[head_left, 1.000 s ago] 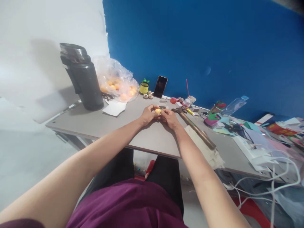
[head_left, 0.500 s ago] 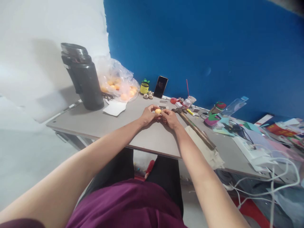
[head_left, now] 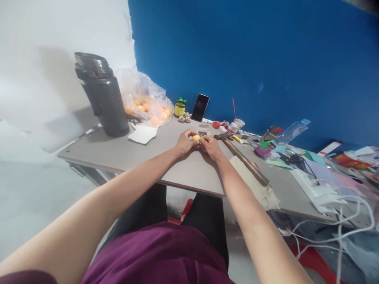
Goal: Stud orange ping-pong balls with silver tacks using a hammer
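A small orange-yellow ball (head_left: 196, 138), too small in view to tell whether it is a fruit, is between my hands just above the desk. My left hand (head_left: 186, 142) is closed on it from the left, thumb and fingertips pressing its side. From the right, my right hand (head_left: 211, 146) pinches at its edge with the fingertips drawn together. The fingers partly hide the ball's underside. Right behind the hands lies a small dark metallic item (head_left: 202, 133), and the head of a hammer (head_left: 245, 159) is close to my right hand.
At left stand a black bottle (head_left: 107, 102) and a clear plastic bag (head_left: 145, 92) of orange-yellow balls, with white paper (head_left: 143, 135) before them. A phone (head_left: 200, 107) leans on the blue wall. Rightward are a cloth (head_left: 251, 185), a clutter of craft pieces, and white cables (head_left: 340, 232).
Both hands stay in nearly the same place with the ball between them. The ball has turned or shifted slightly left, and the right fingers have moved a little at its edge.
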The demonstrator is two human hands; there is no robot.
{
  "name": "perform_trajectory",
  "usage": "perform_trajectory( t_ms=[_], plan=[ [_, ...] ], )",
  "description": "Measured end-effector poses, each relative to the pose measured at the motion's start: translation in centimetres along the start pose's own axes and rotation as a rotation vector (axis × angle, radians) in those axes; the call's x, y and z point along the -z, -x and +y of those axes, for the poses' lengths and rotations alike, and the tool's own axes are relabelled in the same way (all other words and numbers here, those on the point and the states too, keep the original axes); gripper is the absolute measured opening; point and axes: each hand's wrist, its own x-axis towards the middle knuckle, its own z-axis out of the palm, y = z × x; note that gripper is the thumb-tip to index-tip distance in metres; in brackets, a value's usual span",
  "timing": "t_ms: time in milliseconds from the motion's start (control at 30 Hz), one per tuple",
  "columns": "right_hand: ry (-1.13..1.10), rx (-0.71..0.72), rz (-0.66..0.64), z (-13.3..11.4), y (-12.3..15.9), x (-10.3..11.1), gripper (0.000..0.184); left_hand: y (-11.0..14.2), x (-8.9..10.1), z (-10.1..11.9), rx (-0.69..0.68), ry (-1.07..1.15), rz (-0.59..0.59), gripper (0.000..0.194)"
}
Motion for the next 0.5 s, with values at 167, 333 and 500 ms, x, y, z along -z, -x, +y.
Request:
perform_trajectory(
  t_ms=[167, 333, 500],
  plan=[
    [0.043, 0.029, 0.049, 0.27, -0.08, -0.12, 0.021, 0.03, 0.00, -0.07, -0.005, -0.020, -0.006, 0.044],
    [0.028, 0.036, 0.048, 0.30, -0.10, -0.21, 0.020, 0.04, 0.14, 0.06, -0.020, -0.037, -0.011, 0.041],
    [-0.016, 0.031, 0.063, 0.38, -0.20, -0.17, 0.026, 0.25, 0.34, 0.17, -0.005, 0.000, -0.088, 0.044]
  ],
)
